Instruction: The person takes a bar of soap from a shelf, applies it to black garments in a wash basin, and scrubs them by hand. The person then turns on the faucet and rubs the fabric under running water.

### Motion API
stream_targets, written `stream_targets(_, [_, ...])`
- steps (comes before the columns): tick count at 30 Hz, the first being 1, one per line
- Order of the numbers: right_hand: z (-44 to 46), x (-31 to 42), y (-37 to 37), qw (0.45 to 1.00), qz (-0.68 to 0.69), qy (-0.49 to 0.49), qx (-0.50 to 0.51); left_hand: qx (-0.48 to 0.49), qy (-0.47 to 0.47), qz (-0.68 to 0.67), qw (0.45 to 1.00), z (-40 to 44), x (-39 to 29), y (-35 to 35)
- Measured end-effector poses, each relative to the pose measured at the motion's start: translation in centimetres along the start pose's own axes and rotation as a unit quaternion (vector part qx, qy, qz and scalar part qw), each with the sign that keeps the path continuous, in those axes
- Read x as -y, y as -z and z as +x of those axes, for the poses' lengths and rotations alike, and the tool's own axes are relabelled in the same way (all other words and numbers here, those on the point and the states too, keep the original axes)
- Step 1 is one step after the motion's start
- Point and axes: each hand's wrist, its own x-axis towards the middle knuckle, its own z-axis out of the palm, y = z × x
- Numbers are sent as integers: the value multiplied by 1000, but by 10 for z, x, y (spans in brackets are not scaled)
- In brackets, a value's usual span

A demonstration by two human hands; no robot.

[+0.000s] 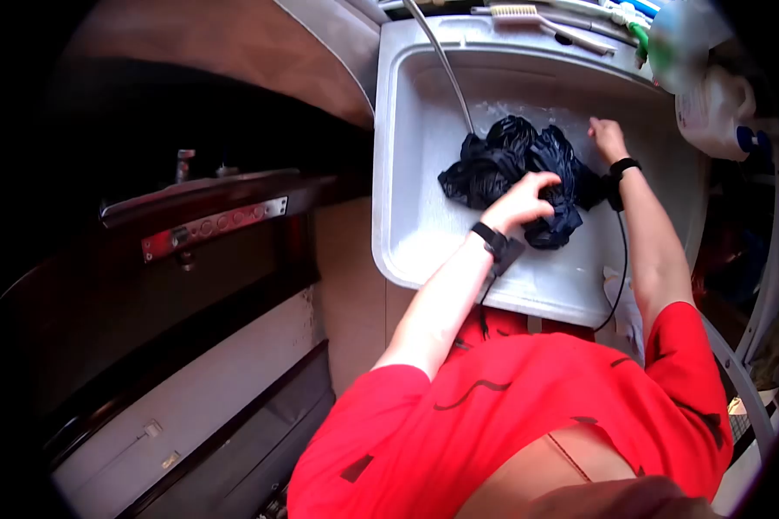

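Glistening blk crumpled bundle (485,175); L hand (519,201) half-open, R hand (608,139) curled, holds unclear

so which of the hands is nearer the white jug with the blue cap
Right. The right hand is over the sink, left of the white jug in view; the left hand is farther off, at the black bundle.

We see dark crumpled material (493,173) in a pale basin (415,225), left hand (519,202) over it, fingers parted, right hand (610,140) to its right.
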Motion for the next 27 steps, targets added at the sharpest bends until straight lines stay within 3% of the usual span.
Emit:
stream_targets(2, [-35,40,28,998,32,-56,-12,-140,87,-26,986,6,37,26])
stream_targets(4, [-50,41,28,976,183,-106,47,-280,187,206,919,-2,27,44])
stream_targets(6, [-68,43,16,909,362,-154,136,-288,274,249,883,-8,18,42])
stream_targets(7, [-76,48,-1,871,434,-194,123,-271,318,254,872,-8,20,41])
stream_targets(9, [-100,66,-24,864,424,-231,143,-245,304,225,893,-9,38,47])
stream_targets(11, [-118,78,-44,873,401,-203,192,-298,210,173,915,-6,46,49])
stream_targets(15, [-131,99,-70,939,290,-163,86,-247,79,-11,966,-28,-21,25])
stream_targets(17, [-116,77,-92,932,348,-77,61,-261,-19,-25,965,-37,-31,-6])
stream_targets(18, [-105,65,-104,934,338,-74,89,-265,10,-121,956,-35,-34,-20])
stream_targets(21, [-158,108,-92,849,447,-176,218,-346,22,-261,901,-17,-10,-23])
stream_targets(22, [-166,111,-94,855,442,-168,215,-334,45,-115,935,-12,-7,-10])
stream_targets(24, [-196,128,-79,869,410,-171,220,-289,131,-45,947,-10,-10,8])
stream_targets(25, [-184,110,-72,848,377,-175,328,-256,150,-11,955,-8,-18,22])
stream_targets(27, [-214,137,-37,917,259,-86,290,-184,91,21,979,0,13,48])
